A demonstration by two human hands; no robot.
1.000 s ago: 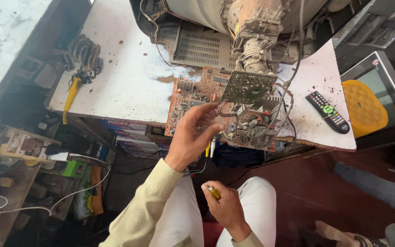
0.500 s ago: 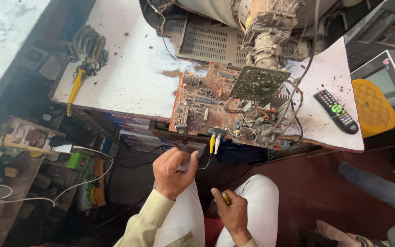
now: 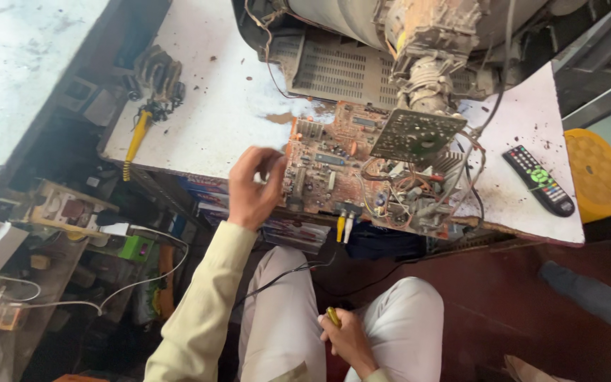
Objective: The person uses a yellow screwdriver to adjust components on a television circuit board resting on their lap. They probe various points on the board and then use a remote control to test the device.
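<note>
An orange-brown circuit board point(image 3: 334, 166) lies at the front edge of a white worktable point(image 3: 206, 120), wired to the neck of a picture tube point(image 3: 426, 49) behind it. A small green board point(image 3: 415, 134) hangs off the tube neck above it. My left hand point(image 3: 252, 187) is raised at the board's left edge, fingers curled, touching or almost touching it. My right hand point(image 3: 348, 339) rests low between my knees, closed around a small yellow-handled tool point(image 3: 332, 316).
A black remote control point(image 3: 537, 178) lies on the table's right part. A yellow-handled tool point(image 3: 134, 145) and a dark metal part point(image 3: 157, 74) sit at the table's left. A yellow perforated object point(image 3: 599, 173) is at right. Cluttered shelves and white cables point(image 3: 72, 283) fill the lower left.
My left hand dropped from the board to below the table edge, then rose again to the board's left edge. The right hand stayed low with its tool.
</note>
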